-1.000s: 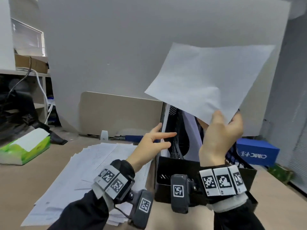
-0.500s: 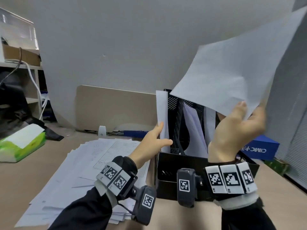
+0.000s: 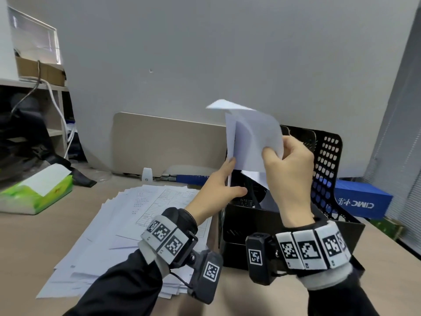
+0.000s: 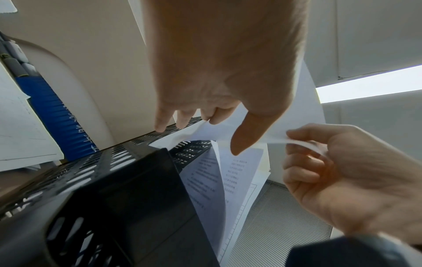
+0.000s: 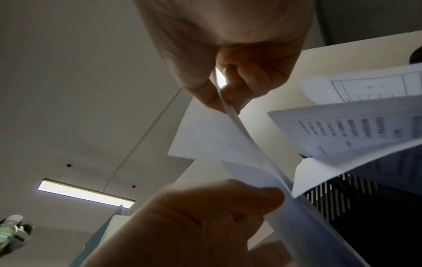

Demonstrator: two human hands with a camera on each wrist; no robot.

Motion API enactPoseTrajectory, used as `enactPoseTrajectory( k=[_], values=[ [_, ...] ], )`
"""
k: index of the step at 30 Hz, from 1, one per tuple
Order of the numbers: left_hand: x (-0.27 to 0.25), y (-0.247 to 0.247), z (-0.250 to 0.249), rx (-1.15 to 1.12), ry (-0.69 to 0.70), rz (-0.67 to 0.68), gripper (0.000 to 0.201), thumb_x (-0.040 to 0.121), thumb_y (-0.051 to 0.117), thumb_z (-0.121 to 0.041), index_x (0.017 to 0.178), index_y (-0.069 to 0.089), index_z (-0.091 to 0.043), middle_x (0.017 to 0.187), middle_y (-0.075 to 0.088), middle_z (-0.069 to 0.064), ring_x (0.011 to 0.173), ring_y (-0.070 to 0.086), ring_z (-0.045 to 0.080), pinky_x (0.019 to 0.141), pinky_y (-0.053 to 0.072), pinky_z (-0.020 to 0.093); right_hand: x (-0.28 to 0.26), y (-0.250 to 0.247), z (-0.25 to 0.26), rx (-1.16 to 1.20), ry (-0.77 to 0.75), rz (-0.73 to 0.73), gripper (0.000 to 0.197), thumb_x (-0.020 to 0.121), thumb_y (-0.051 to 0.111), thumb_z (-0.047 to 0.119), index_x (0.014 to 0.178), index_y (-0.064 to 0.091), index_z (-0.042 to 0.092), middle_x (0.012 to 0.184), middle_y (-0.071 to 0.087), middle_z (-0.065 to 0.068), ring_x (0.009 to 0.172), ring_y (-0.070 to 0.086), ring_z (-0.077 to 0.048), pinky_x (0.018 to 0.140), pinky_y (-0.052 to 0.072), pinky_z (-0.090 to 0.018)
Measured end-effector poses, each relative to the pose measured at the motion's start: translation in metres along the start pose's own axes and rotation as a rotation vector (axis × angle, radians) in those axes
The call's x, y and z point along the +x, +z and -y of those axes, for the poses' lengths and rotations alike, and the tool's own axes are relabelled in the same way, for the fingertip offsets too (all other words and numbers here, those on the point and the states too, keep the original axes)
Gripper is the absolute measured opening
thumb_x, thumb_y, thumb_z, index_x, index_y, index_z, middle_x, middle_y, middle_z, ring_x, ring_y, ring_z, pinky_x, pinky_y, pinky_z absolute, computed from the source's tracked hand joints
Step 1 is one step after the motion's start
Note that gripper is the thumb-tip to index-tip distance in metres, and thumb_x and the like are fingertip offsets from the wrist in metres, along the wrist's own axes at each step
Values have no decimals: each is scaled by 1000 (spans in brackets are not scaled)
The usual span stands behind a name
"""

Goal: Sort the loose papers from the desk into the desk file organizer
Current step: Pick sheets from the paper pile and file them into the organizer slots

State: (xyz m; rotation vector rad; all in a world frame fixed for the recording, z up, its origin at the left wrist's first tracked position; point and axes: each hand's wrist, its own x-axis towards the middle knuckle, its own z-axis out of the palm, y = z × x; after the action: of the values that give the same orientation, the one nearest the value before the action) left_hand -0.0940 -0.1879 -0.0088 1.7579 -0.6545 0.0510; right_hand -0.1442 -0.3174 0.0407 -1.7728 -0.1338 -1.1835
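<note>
A black mesh file organizer (image 3: 328, 169) stands upright on the desk, its slots open upward, with a few printed sheets (image 4: 230, 180) already standing inside. Over its leftmost slot a white sheet (image 3: 252, 137) is held nearly vertical, its top corner curling over, its lower edge dipping toward the organizer. Just left of the organizer a loose pile of printed papers (image 3: 127, 226) lies fanned out flat
</note>
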Motion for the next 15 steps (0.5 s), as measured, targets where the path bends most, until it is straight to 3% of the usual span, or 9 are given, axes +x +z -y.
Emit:
enactPoseTrajectory(
  k=[3,5,7,11,15],
  values=[
    [0,1,1,28,11,4,86,90,68,-13,159,18,-24,166,16,-11,151,19,9,123,22,39,-1,0,8,63,-28,3,21,88,58,4,104,68,13,75,66,-11,59,55,-17,54,43,-29],
    [0,1,1,35,19,-3,86,90,69,-13,159,19,-24,166,17,-10,151,20,9,123,23,40,-2,-1,18,134,-49,-15,25,89,59,3,105,66,20,81,67,-11,71,61,-31,58,49,-37],
    [1,1,1,39,25,-12,84,92,67,-13,159,19,-23,165,17,-10,151,20,9,123,24,40,-3,-3,24,171,-59,-34,28,89,61,5,104,64,28,82,68,-9,74,62,-37,59,51,-43],
    [2,1,2,62,45,-22,78,95,64,-16,159,19,-22,165,17,-9,151,19,9,123,23,40,-2,-1,18,67,-65,44,26,86,62,6,106,67,22,80,70,-5,73,64,-29,64,55,-41],
    [5,2,7,62,98,-40,65,101,58,-20,158,26,-22,163,26,-9,150,22,7,123,25,37,-4,6,5,0,13,229,33,88,64,13,120,64,23,69,64,-14,52,53,-24,53,46,-32]
  ],
)
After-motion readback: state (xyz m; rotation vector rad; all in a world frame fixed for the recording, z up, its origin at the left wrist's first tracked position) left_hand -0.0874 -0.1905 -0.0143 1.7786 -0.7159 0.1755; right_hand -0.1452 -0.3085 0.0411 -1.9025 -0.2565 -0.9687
